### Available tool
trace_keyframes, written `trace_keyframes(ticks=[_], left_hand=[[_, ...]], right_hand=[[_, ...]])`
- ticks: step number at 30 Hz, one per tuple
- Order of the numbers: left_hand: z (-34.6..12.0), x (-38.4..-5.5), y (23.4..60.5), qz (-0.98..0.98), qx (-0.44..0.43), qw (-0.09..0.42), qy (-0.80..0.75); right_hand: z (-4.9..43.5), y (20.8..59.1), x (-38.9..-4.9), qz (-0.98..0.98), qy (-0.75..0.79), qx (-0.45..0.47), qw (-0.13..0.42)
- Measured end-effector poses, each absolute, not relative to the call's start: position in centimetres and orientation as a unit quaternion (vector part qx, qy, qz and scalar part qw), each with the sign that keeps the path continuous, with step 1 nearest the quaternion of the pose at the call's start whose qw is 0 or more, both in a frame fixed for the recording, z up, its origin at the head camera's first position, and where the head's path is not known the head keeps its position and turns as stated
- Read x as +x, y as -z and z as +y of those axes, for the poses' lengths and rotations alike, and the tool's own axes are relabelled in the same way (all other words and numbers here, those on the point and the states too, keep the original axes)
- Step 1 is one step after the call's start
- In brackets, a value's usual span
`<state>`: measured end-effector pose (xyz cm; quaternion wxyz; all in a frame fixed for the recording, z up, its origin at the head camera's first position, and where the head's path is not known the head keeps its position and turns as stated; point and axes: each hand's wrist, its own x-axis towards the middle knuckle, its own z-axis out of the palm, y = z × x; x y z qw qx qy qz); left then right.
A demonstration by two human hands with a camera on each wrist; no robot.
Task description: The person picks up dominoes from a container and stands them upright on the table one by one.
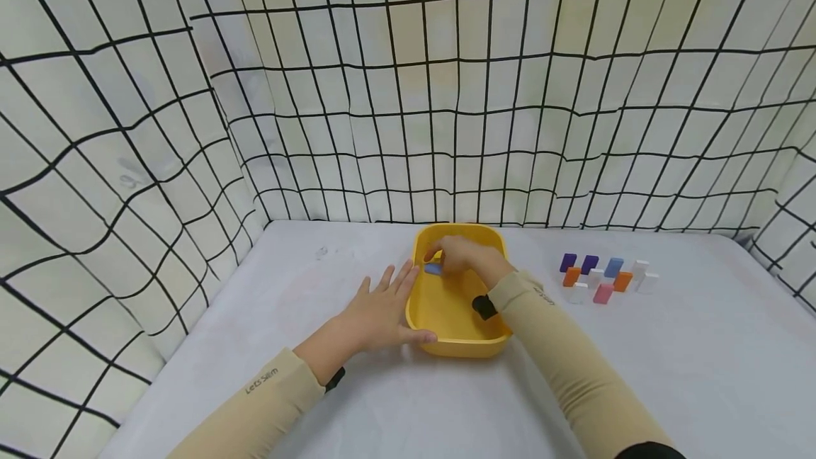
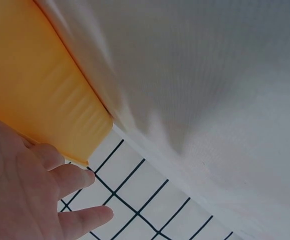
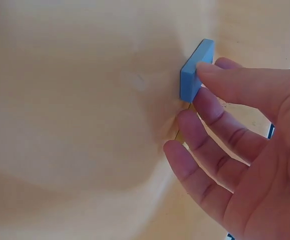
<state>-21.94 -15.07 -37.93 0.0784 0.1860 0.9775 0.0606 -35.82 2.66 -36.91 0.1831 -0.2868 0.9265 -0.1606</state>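
Observation:
A yellow plastic tub (image 1: 462,349) stands near the back of the white table. Inside its far left part, my right hand (image 1: 462,257) pinches a blue domino (image 3: 196,72) between thumb and fingers. Behind those fingers a bit of a yellow piece (image 3: 181,134) shows, mostly hidden. My left hand (image 1: 376,314) lies with spread, straight fingers along the tub's left rim, the thumb over the near left corner. The left wrist view shows the same hand beside the tub's outer wall (image 2: 49,75).
Right of the tub, several small dominoes stand on the table, among them purple (image 1: 568,262), orange (image 1: 571,276), pink (image 1: 603,294), blue (image 1: 614,267) and white (image 1: 639,269) ones. White cloth walls with a black grid (image 1: 459,83) enclose the table's back and sides.

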Motion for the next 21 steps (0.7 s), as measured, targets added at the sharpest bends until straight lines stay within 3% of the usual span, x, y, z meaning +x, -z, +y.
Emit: trace_keyframes(ticks=[21], left_hand=[[-15.16, -21.99, 37.86, 0.978, 0.186, 0.080, -0.057]], right_hand=[[2.49, 36.63, -35.26, 0.930, 0.146, -0.286, 0.179]])
